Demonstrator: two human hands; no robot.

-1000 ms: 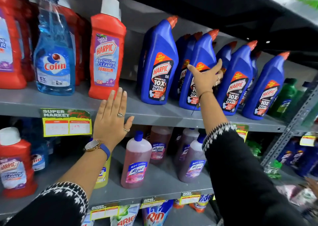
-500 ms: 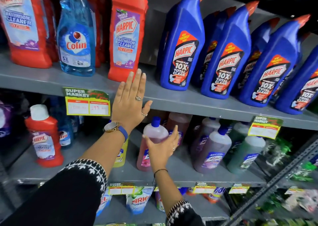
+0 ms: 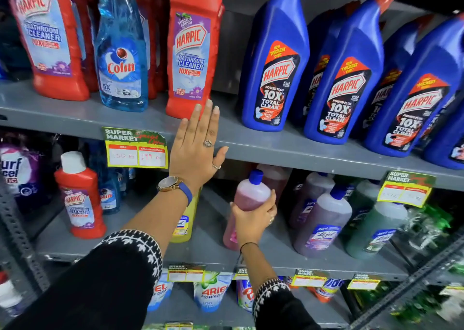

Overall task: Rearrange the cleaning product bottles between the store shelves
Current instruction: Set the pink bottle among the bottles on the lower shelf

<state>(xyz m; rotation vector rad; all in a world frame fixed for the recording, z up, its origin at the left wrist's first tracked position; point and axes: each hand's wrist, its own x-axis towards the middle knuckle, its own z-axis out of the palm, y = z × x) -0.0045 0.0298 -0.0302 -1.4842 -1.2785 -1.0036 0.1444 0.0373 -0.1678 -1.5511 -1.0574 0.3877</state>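
My right hand (image 3: 253,219) grips a pink Lizol bottle (image 3: 249,194) with a blue cap, standing on the middle shelf (image 3: 208,252). My left hand (image 3: 198,144) lies flat and open against the front edge of the upper shelf (image 3: 301,151), its fingertips just below a red Harpic bathroom cleaner bottle (image 3: 192,51). Several blue Harpic toilet cleaner bottles (image 3: 276,61) stand in a row on the upper shelf to the right. A blue Colin bottle (image 3: 121,53) stands to the left of the red bottle.
Purple (image 3: 324,224) and green (image 3: 376,229) Lizol bottles stand right of the pink one, and a yellow bottle (image 3: 183,226) sits behind my left forearm. Another red Harpic bottle (image 3: 80,199) is at middle left. Price tags (image 3: 136,149) hang on shelf edges. Detergent pouches (image 3: 213,292) fill the lowest shelf.
My right hand came down from the blue Harpic bottles on the upper shelf and closed on the pink Lizol bottle. My left hand stayed on the shelf edge. The view moved closer.
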